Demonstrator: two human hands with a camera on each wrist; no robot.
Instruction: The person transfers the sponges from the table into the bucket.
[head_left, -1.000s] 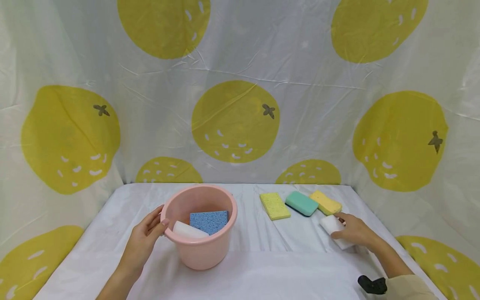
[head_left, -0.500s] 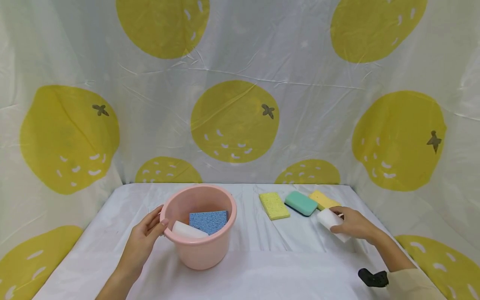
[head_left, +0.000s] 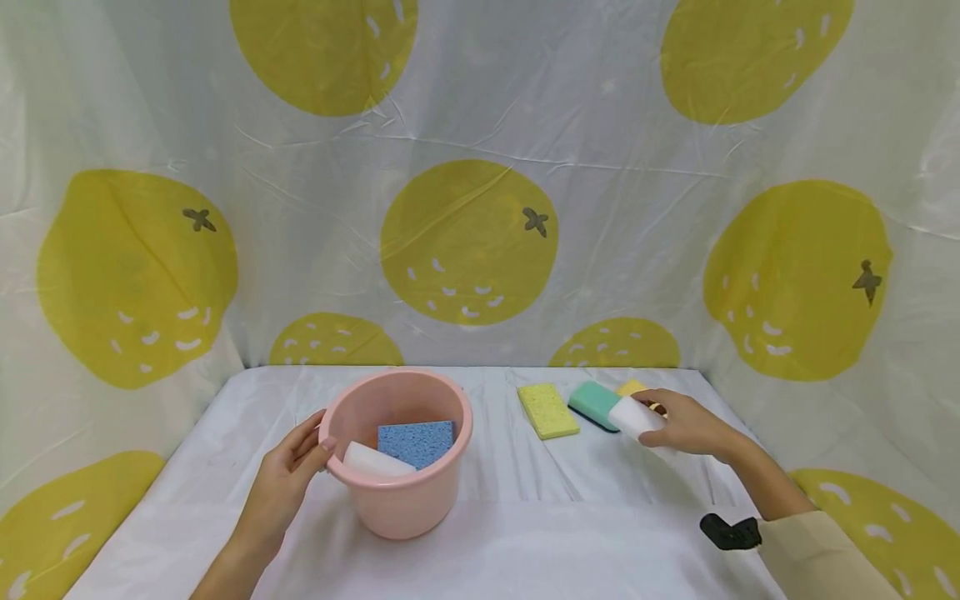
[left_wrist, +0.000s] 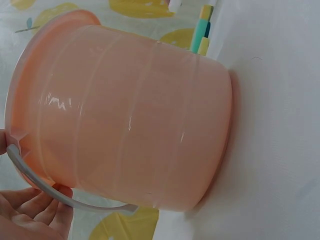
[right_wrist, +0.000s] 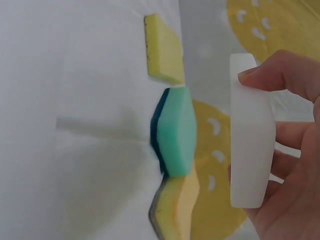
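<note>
One white sponge (head_left: pixel 633 417), pinched by the right hand (head_left: pixel 687 426), rose nearer the bucket (head_left: pixel 408 507) the left hand (head_left: pixel 288 475) gripped; slackening risked a drop.

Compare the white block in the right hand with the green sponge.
Colour: the white block is white on every face that shows; the green sponge is green with a dark layer underneath.
Support: the right hand holds the white block clear of the white cloth; the green sponge lies on that cloth.
Shared: both are outside the pink bucket.
</note>
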